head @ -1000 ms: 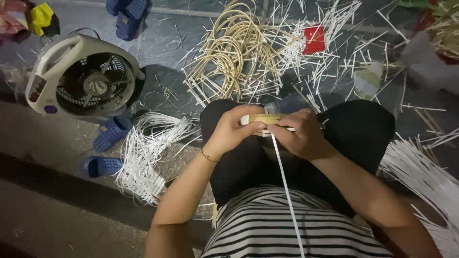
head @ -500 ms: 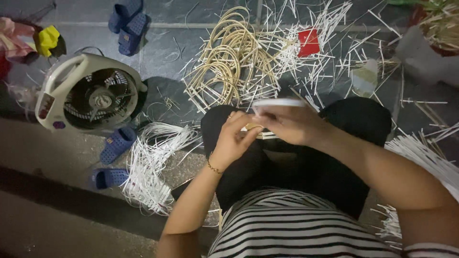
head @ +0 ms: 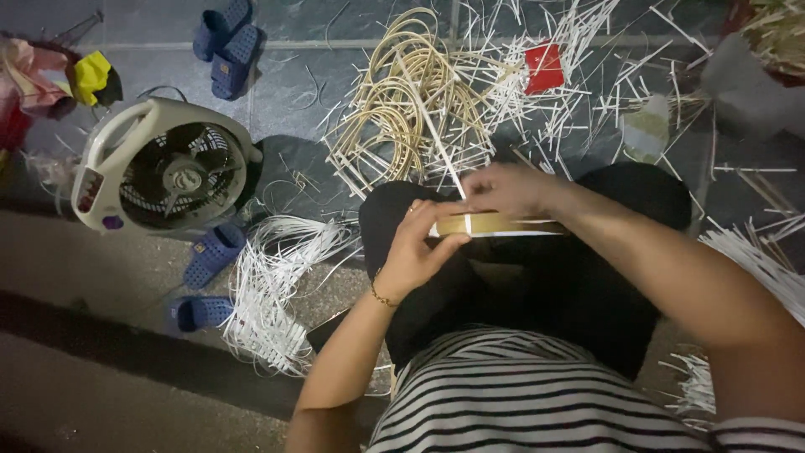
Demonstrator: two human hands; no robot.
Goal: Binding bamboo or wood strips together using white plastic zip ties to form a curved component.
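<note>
1. Far left of the flat tan strip held over the person's lap, a white floor fan lies face up on the grey floor, with a heap of pink and yellow cloth beyond it.
2. Nearer the tan strip, blue sandals lie beside a fanned bundle of white strips.
3. The left hand is closed on the tan strip's left end, thumb on top, a thin bracelet at the wrist.
4. A narrow white strip rises from the tan strip, slanting up and away. A second ago it ran down toward the striped shirt, so it has been flipped over the tan strip, which reads as one wrap or weave pass made.
5. The right hand pinches that white strip just above the tan strip, close to the left hand.
6. Beyond the tan strip lie coiled pale cane and scattered white offcuts, with a small red packet among them.
</note>
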